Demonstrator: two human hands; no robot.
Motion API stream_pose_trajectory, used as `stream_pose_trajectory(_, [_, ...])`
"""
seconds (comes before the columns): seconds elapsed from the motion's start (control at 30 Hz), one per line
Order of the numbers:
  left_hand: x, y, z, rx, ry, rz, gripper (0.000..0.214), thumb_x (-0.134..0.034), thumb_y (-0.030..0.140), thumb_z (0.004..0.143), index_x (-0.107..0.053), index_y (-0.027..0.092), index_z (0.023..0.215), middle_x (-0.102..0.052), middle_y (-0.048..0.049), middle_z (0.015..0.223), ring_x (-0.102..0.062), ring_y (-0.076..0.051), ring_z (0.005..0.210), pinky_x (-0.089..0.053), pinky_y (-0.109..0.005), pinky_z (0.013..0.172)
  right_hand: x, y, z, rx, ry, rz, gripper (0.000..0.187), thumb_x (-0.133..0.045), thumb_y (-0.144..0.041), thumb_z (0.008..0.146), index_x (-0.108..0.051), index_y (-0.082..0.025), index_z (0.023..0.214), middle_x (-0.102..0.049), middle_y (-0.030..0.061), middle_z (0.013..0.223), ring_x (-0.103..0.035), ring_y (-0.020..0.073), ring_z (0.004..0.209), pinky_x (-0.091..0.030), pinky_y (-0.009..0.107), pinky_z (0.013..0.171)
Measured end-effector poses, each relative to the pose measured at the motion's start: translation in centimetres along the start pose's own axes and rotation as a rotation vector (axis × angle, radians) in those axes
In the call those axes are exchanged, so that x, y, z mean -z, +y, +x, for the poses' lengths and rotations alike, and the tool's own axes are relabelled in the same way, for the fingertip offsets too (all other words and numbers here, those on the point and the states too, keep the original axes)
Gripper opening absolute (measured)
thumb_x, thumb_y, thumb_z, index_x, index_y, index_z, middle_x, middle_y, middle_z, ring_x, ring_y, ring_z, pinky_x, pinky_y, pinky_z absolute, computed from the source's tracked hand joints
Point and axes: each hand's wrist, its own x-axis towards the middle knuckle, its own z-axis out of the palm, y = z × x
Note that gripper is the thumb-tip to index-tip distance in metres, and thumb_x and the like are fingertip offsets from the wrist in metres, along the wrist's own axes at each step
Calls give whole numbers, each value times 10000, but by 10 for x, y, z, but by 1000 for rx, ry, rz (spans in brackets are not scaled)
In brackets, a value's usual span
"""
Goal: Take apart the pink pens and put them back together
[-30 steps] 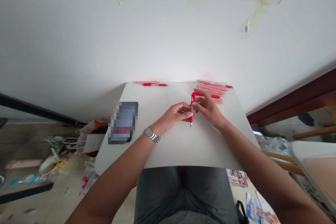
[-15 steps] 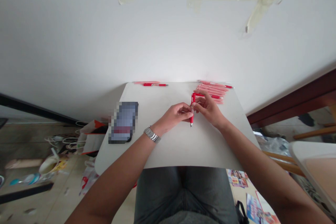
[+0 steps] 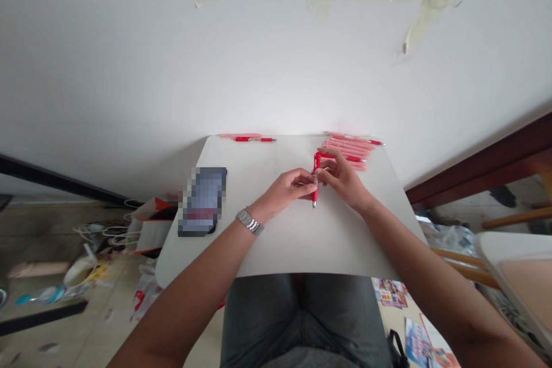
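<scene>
Over the middle of the white table, a red pen [image 3: 314, 195] points its silver tip toward me. My left hand [image 3: 293, 185] pinches its middle from the left, fingers closed. My right hand [image 3: 342, 179] is closed on the pen's upper part from the other side, thumb and fingertips meeting near the clip. Just past the right hand lie several pink pens in clear wrappers [image 3: 345, 145] and a red pen [image 3: 356, 158], partly covered by the fingers. At the back left edge are another red pen [image 3: 254, 140] and a pink wrapped pen [image 3: 241, 135].
A phone [image 3: 202, 201], blurred out, lies on the left of the white table [image 3: 276, 253]. The wall [image 3: 259, 69] rises directly behind the table. Bags, cables and a cup [image 3: 81, 271] are on the floor at left. A chair [image 3: 517, 253] stands at right.
</scene>
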Motion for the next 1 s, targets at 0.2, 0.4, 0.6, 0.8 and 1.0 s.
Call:
stream_pose_trajectory(0.2, [0,1,-1,-5,-2,5,381,-863,430,856,-697,135,1031,-698,-73,1020,-690,-171,926,-625,-384,881,-1,0,0,-2,-1,-1,585,-790,-477,916,-513,-294,1398,-691,0,956,-659,157,737,-550,337,684])
stream_pose_trajectory(0.4, [-1,1,-1,-11,2,12,380,-865,428,855,-696,136,1027,-701,-73,1007,-692,-171,920,-620,-387,889,-1,-2,-1,5,-2,-13,557,-782,-494,919,-520,-301,1370,-684,-1,945,-648,159,726,-549,341,672])
stream_pose_trajectory(0.6, [-1,1,0,-8,-1,11,379,-864,426,856,-698,133,1031,-697,-74,1016,-686,-167,920,-616,-385,888,-1,-3,-1,-4,7,1,596,-797,-481,908,-508,-299,1396,-684,-3,951,-639,152,731,-542,332,677])
stream_pose_trajectory(0.8, [-1,2,0,-14,-4,-2,368,-862,421,859,-696,136,1023,-689,-66,1019,-680,-164,921,-616,-369,874,0,0,0,2,10,6,667,-797,-468,904,-480,-298,1466,-687,-1,964,-631,147,730,-546,330,677])
stream_pose_trajectory(1.0, [2,-1,1,-11,-10,0,389,-864,446,854,-708,144,1043,-701,-77,1045,-689,-175,942,-619,-385,892,-1,-3,-1,-2,21,1,681,-797,-477,906,-483,-297,1483,-692,2,951,-630,151,725,-554,338,674])
